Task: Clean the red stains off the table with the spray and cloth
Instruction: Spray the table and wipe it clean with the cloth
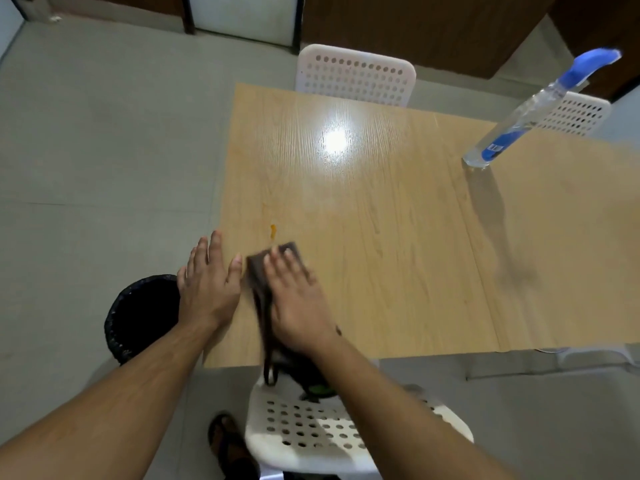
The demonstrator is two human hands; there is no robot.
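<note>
Cloth, dark brown and blurred, lies flat on the wooden table under the right hand, near the table's left edge and close to its near edge. That hand lies palm down on it, fingers straight and held together, pointing away from the person; the fingertips reach almost to the cloth's far edge. A darker trailing part of the cloth runs back beneath the wrist and hangs over the near table edge. The right forearm stretches forward from the lower right, nearly straight.

Just beyond the right fingertips, slightly to their left, sits a small orange-red stain on the wood, apart from the cloth by a narrow gap.

The left hand is just beside the right one, on its left, at the table's left edge. It is spread, palm down, fingers straight and slightly fanned, thumb pointing toward the cloth and almost touching it; it holds nothing. Whether the palm presses on the wood cannot be told.

Far off to the right of both hands, well apart, a clear spray bottle with a blue trigger head stands on the table.

Below the left wrist a black bin stands on the floor. Under the right forearm is a white perforated chair.
</note>
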